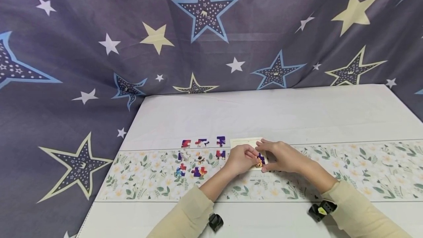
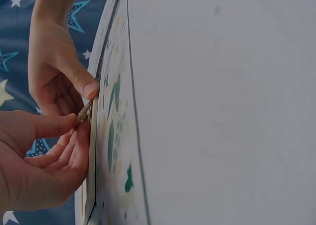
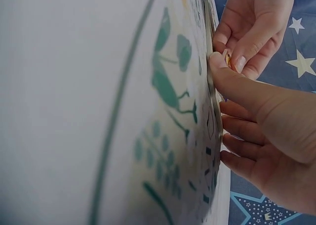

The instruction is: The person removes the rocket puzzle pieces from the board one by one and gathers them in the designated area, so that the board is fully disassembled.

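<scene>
A shallow, cream-coloured puzzle tray point(image 1: 239, 141) lies on the table, partly covered by both hands. My left hand point(image 1: 242, 159) reaches over it, pinching a purple and orange jigsaw piece point(image 1: 259, 161) between thumb and fingers. In the left wrist view the jigsaw piece point(image 2: 85, 115) is seen edge-on, tilted against the tray. My right hand point(image 1: 287, 157) holds the tray's right end, thumb at the near edge and fingers farther back. The right thumb point(image 3: 217, 62) is close beside the piece; whether they touch I cannot tell.
Left of the tray, several loose jigsaw pieces point(image 1: 199, 157) lie spread in rows. A floral strip point(image 1: 145, 175) runs across the white table point(image 1: 281, 113). Behind hangs a dark curtain point(image 1: 132, 10) with stars. Black wrist devices point(image 1: 216, 222) sit at both cuffs.
</scene>
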A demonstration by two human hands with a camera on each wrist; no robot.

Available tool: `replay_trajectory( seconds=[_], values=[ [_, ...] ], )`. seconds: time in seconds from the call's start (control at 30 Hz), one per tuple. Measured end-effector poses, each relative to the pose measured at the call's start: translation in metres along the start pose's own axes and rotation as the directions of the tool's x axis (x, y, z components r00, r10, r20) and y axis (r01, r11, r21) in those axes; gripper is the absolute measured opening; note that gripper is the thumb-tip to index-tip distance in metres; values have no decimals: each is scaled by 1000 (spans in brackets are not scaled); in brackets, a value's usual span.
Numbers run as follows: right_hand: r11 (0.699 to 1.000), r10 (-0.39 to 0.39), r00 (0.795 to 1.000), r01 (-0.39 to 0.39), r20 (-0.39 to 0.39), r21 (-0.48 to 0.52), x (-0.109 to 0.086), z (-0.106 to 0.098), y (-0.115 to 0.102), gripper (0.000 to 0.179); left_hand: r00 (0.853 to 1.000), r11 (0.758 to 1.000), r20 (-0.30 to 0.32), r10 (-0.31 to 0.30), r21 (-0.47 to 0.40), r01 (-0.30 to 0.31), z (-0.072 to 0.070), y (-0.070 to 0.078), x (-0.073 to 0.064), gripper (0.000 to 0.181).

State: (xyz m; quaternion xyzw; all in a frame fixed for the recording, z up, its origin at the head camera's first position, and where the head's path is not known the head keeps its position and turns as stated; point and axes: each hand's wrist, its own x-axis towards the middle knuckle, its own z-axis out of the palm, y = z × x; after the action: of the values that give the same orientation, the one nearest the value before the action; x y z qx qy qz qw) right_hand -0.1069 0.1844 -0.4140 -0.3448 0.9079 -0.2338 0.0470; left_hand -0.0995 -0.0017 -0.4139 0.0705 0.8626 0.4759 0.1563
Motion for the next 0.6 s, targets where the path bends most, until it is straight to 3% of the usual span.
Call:
replay_trajectory(
  seconds=[0.37, 0.6],
  values=[
    [1000, 3, 1000, -3, -1, 14, 0, -2, -1, 58, 998, 998, -27, -50, -40, 49, 2, -2, 1, 10],
    [1000, 15, 1000, -15, 10, 10, -1, -1, 1, 60, 998, 998, -42, -36, -52, 34, -3, -6, -2, 10]
  ],
)
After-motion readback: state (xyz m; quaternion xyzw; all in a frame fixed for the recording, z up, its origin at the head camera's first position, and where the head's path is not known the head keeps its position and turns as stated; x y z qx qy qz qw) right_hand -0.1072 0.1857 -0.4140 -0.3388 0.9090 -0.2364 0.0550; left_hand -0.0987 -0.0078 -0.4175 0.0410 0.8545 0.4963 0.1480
